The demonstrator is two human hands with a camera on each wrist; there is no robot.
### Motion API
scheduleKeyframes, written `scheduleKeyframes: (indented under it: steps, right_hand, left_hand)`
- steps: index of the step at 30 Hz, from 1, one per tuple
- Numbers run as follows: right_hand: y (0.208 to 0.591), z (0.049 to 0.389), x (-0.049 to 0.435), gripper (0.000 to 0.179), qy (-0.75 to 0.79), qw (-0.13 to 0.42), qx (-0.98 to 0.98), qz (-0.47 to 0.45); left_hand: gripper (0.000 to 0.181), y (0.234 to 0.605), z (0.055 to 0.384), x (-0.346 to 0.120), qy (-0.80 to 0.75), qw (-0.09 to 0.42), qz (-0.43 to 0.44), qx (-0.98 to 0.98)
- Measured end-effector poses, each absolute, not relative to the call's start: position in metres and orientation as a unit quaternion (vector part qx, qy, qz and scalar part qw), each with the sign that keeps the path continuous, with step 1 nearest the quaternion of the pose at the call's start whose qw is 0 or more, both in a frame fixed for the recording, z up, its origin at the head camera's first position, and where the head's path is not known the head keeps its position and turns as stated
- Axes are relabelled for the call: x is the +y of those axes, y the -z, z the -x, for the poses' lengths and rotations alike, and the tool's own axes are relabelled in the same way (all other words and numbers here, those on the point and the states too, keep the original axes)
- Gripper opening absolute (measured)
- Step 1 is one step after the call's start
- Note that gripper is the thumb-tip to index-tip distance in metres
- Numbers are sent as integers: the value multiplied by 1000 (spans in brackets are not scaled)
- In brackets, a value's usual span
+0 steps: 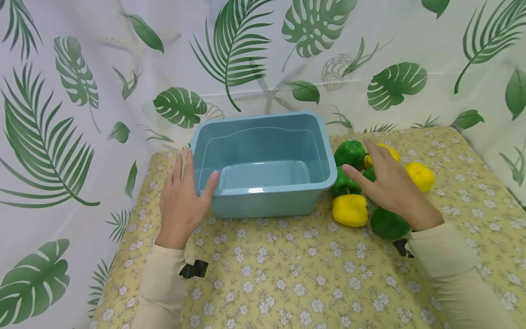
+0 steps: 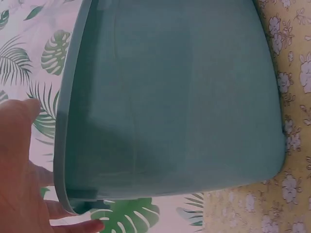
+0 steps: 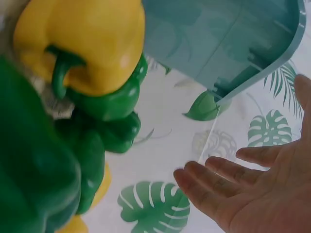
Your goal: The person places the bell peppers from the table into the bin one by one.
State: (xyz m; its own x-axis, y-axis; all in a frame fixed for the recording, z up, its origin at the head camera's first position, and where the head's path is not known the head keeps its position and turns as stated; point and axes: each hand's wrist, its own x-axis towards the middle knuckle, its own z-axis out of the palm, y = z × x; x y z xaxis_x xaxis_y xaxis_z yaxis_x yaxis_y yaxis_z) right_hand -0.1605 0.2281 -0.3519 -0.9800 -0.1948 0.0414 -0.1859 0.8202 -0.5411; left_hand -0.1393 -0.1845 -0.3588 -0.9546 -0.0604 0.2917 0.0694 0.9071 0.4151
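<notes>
A person's right hand (image 1: 390, 185) is hovering over a cluster of bell peppers and is hiding parts of them. One green pepper (image 1: 369, 174) is showing only as a small patch beside the thumb, and one yellow pepper (image 1: 391, 153) is peeking out behind the fingers. That hand is holding its fingers straight, with the thumb well apart; whether it is touching a pepper is hard to tell. In the right wrist view, the frame edge is cutting off a large, blurred green pepper.

The left hand (image 1: 182, 198) is spreading, thumb apart from fingers, at the left end of a pale blue tub (image 1: 263, 203). In the left wrist view, the rim is covering parts of its fingers, so firm contact is unclear.

The tub is standing near the middle of the worktop (image 1: 267, 269), and the peppers are lying just to its right. It is looking like smooth, shiny plastic: a rounded rectangle with a thick rim, walls tapering downward, and a raised outline on its floor. The peppers are appearing glossy and lobed; one yellow pepper (image 1: 350, 210) is lying in front.

Yellow cloth with white flowers is covering the worktop. Behind, a white curtain (image 1: 255, 55) is hanging in soft folds, bearing green palm and split-leaf prints; some grey shapes are remaining too faint to identify.
</notes>
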Motion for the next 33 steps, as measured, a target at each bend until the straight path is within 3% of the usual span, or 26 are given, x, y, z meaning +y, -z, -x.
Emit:
scheduleKeyframes:
  steps: [14,23,33]
  right_hand:
    - [357,166,209,79,347,15,933,97]
    - [358,164,201,75,385,31,918,87]
    - [359,163,193,66,467,51,877,102]
  left_hand:
    - [67,370,133,-191,375,184,-46,-907]
    - [59,371,130,-191,447,171,-96,-873]
    - [56,376,131,-192,477,167,-94,-858]
